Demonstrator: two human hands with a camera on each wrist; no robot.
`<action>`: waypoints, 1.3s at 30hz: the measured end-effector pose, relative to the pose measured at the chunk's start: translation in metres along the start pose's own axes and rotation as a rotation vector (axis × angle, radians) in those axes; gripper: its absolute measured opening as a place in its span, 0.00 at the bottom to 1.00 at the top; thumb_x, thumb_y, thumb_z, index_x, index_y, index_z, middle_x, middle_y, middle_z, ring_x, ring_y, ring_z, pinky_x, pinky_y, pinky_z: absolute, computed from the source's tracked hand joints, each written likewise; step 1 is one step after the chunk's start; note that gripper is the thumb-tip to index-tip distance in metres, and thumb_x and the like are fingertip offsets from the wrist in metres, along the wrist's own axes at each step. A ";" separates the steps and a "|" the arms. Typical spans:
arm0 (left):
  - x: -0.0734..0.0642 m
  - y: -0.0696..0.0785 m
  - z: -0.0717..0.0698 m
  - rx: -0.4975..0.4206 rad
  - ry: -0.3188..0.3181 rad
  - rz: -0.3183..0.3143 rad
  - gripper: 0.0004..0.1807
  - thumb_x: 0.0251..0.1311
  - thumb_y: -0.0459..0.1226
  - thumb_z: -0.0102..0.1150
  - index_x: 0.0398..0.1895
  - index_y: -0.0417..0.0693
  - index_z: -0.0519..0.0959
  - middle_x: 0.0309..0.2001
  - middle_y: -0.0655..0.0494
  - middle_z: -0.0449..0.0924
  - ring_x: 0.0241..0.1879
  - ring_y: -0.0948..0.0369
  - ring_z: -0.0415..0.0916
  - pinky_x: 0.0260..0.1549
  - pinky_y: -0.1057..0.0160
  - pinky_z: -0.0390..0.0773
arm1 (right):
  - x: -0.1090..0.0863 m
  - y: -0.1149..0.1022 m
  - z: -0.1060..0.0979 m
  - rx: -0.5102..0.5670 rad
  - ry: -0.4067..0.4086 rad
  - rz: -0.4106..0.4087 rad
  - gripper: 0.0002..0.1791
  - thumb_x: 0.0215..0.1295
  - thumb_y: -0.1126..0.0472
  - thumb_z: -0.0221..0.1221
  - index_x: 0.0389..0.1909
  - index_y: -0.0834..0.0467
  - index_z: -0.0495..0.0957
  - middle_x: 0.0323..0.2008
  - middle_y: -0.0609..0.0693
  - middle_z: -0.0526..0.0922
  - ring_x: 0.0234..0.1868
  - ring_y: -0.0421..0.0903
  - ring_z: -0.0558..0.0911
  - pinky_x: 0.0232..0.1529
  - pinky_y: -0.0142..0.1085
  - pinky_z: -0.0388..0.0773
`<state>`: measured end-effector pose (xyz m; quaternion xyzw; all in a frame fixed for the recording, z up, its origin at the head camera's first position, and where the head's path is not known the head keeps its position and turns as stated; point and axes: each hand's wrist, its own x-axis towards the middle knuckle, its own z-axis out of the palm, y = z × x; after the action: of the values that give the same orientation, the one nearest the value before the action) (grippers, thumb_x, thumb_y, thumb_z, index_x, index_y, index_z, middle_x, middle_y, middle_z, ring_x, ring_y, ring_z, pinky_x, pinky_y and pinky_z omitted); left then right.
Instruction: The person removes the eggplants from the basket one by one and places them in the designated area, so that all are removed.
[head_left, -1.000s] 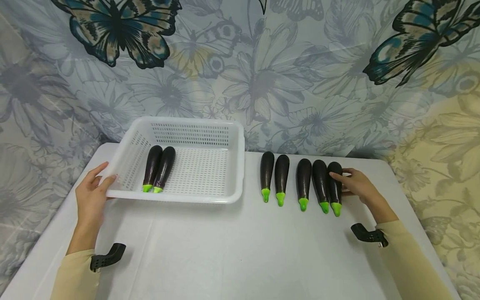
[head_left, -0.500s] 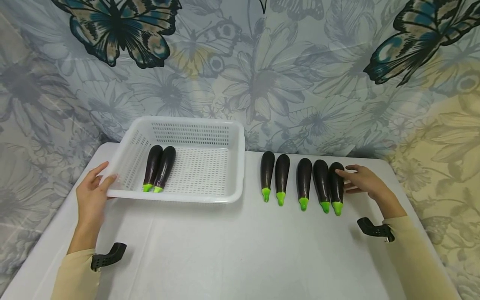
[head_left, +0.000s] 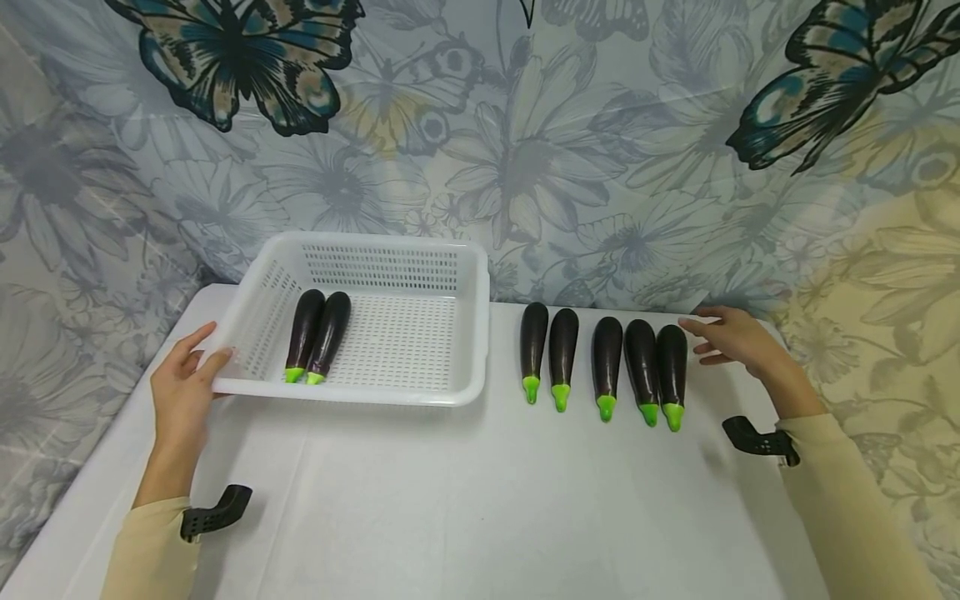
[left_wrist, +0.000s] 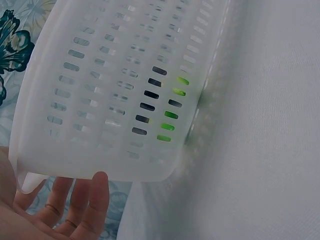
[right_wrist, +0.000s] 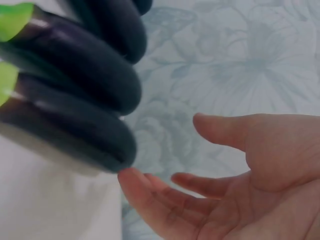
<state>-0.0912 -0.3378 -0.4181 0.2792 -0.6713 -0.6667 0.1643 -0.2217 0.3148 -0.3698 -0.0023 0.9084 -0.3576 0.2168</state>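
My left hand (head_left: 182, 387) holds the near left corner of a white plastic basket (head_left: 472, 392), thumb over the rim. The left wrist view shows its fingers (left_wrist: 98, 205) by the slotted side wall. Inside the basket, two dark eggplants (head_left: 330, 337) with green stem ends lie side by side at the left. My right hand (head_left: 738, 340), holding nothing, is just right of the rightmost eggplant (head_left: 672, 367) on the table. In the right wrist view its thumb is spread from the other fingers, and a fingertip (right_wrist: 129, 180) comes right at that eggplant's rounded end.
Left of the rightmost eggplant, several more form a row: one close beside it (head_left: 641, 367), one in the middle (head_left: 607, 362), and a pair further left (head_left: 563, 354). The white-covered table (head_left: 480, 500) backs onto a floral, butterfly-printed cloth (head_left: 517, 158).
My right hand has let go of the rightmost eggplant and moved away to the right and back. My left hand and the basket stay where they were.
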 end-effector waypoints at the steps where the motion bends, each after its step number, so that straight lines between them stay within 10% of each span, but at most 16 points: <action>1: 0.000 0.000 0.000 0.002 0.000 -0.001 0.27 0.65 0.33 0.61 0.67 0.57 0.73 0.42 0.63 0.75 0.37 0.69 0.76 0.21 0.73 0.79 | -0.001 -0.003 -0.001 0.003 0.005 -0.011 0.45 0.77 0.47 0.44 0.70 0.81 0.39 0.64 0.83 0.54 0.53 0.67 0.77 0.42 0.40 0.84; 20: 0.000 0.001 -0.002 0.023 -0.008 0.010 0.28 0.65 0.33 0.61 0.68 0.56 0.71 0.41 0.63 0.75 0.36 0.69 0.75 0.21 0.75 0.78 | -0.002 -0.071 0.014 -0.083 0.167 -0.133 0.40 0.75 0.47 0.48 0.73 0.72 0.49 0.62 0.75 0.66 0.50 0.63 0.80 0.40 0.38 0.84; 39: 0.000 -0.001 -0.001 0.038 0.013 -0.011 0.27 0.64 0.35 0.62 0.67 0.59 0.73 0.43 0.65 0.75 0.37 0.69 0.75 0.21 0.75 0.77 | 0.012 -0.122 0.062 -0.042 0.128 -0.302 0.33 0.73 0.50 0.54 0.70 0.65 0.61 0.57 0.65 0.74 0.46 0.60 0.83 0.47 0.49 0.81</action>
<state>-0.0904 -0.3389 -0.4195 0.2906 -0.6809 -0.6530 0.1597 -0.2264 0.1818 -0.3352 -0.1204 0.9169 -0.3666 0.1022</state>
